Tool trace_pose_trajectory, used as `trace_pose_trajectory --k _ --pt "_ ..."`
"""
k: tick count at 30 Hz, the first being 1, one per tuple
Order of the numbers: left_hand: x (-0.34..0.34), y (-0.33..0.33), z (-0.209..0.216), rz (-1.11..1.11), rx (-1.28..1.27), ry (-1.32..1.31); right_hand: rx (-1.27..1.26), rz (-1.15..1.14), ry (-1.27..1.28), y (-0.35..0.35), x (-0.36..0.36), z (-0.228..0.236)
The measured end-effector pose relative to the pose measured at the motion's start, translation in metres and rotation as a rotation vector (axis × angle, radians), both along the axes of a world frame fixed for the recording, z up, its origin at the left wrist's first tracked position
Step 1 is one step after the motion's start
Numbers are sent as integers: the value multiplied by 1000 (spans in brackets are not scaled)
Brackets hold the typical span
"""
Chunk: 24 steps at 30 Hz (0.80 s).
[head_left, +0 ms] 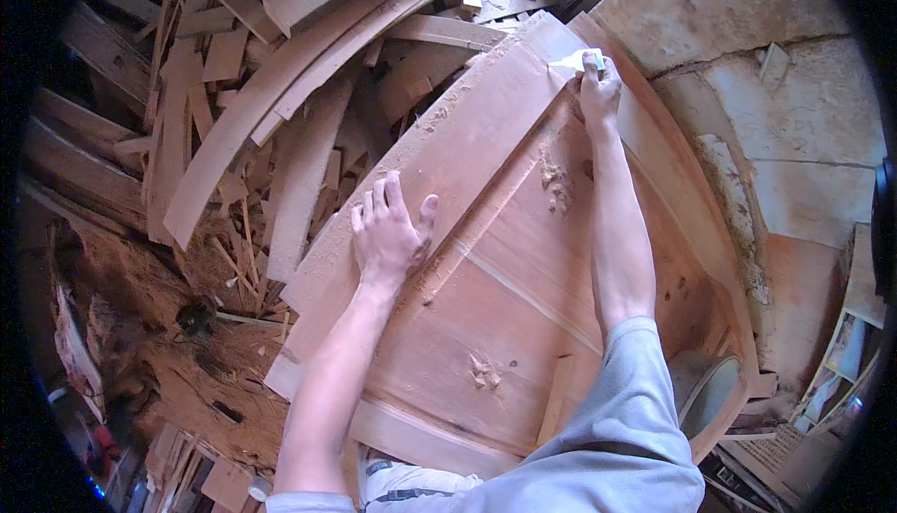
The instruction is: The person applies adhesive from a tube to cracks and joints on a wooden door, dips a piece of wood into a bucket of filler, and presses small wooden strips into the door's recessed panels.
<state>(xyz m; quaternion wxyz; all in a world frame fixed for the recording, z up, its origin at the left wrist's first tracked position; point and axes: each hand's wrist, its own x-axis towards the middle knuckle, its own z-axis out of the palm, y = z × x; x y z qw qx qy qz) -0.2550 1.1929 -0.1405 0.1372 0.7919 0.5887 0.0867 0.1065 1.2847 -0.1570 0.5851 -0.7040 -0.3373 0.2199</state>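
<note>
At the far left, a scrap pile (280,92) of curved wooden strips and offcuts is lying heaped, with sawdust (177,363) spreading below it. Just right of the pile, the left hand (388,233) is pressing flat on the panel (486,298), a large arched wooden piece, near its left edge. The fingers are lying spread and pointing up and away, the thumb splayed to the right, the palm down and holding nothing. The bare left forearm is running straight from the lower edge up to it. Further right, the right arm is stretching out nearly full length, its grey sleeve (626,401) showing at the bottom. The right hand (598,88) is curling closed around a small white block (577,62), pressing it against the panel's top arch. Beyond the panel's right edge, pale stone flooring (794,92) is showing.
</note>
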Motion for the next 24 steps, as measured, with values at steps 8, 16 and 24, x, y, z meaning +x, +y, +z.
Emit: trace_pose_trajectory --k 8,16,24 --pt "-1 -1 -1 -9 -7 0 20 -4 16 0 4 -9" --pt "-1 0 1 -15 -17 8 -17 41 40 0 8 -12" --pt "2 0 4 14 -52 -9 37 48 14 1 11 -15"
